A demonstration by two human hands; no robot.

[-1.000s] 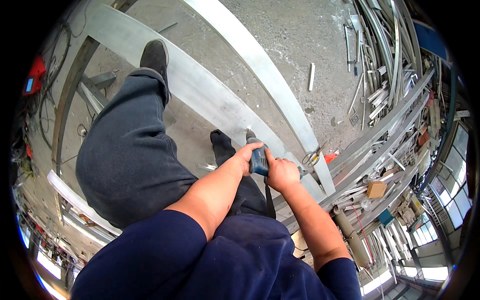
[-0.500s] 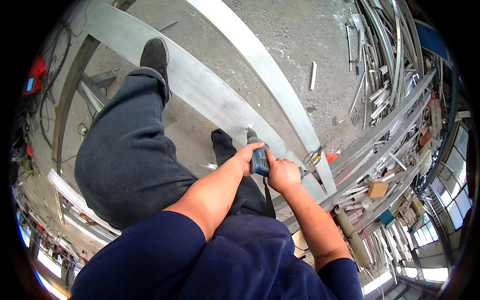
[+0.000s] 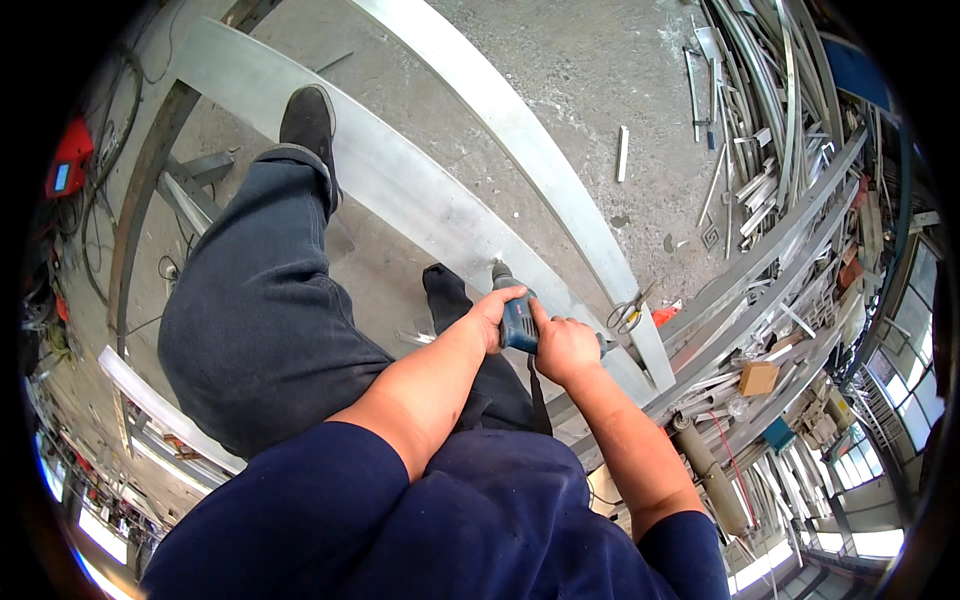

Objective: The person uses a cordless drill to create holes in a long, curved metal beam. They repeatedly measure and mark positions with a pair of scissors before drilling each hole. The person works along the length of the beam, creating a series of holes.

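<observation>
A blue power drill [image 3: 518, 325] is held in both my hands, its nose pointing away from me at a wide silver metal bar [image 3: 400, 170]. My left hand [image 3: 491, 318] wraps round the front of the drill's body. Farther back, my right hand [image 3: 566, 346] grips the handle, with a finger stretched along the body. The drill's tip meets the bar's surface beside small pale shavings. My left shoe [image 3: 308, 122] stands on the same bar. From the drill a dark cord hangs down toward my lap. The handle is mostly hidden by my right hand.
A second silver bar [image 3: 530, 140] runs alongside, with scissors [image 3: 628, 316] lying at its near end. Metal offcuts and long profiles [image 3: 765, 190] heap up on the right, near a small cardboard box [image 3: 758, 378]. At far left is a red machine [image 3: 70, 158] among cables.
My view has shifted very slightly, and my left knee sits a touch farther right. Both hands and the drill stay in nearly the same place on the bar.
</observation>
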